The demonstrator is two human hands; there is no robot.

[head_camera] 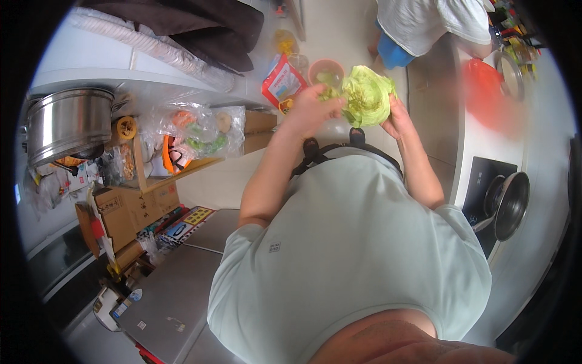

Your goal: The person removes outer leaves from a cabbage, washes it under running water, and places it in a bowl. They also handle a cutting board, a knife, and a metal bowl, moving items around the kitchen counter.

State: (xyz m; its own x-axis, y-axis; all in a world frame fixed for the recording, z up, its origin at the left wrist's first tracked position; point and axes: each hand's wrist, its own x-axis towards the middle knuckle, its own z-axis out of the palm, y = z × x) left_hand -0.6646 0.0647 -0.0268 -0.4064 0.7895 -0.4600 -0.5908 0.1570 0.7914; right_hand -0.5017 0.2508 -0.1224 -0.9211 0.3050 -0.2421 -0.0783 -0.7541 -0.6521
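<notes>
A pale green head of lettuce or cabbage (367, 96) is held up in front of me, with some brownish marks on its leaves. My right hand (398, 119) grips its right side, the thumb along the edge. At its left side, my left hand (318, 109) holds a small piece of green leaf (331, 94) between the fingers; whether that piece is still attached to the head cannot be told. Lower down, behind the hands, a pink round bin or bucket (326, 64) stands on the floor with green leaf pieces inside.
Beside the bin lie a red and white package (284, 81) and a yellow bag (285, 42). A person in a white top (411, 22) stands at the right-hand counter (461, 123), which holds a red bag and a pan (511, 207). Shelving with bagged food and a steel pot (70, 125) is left.
</notes>
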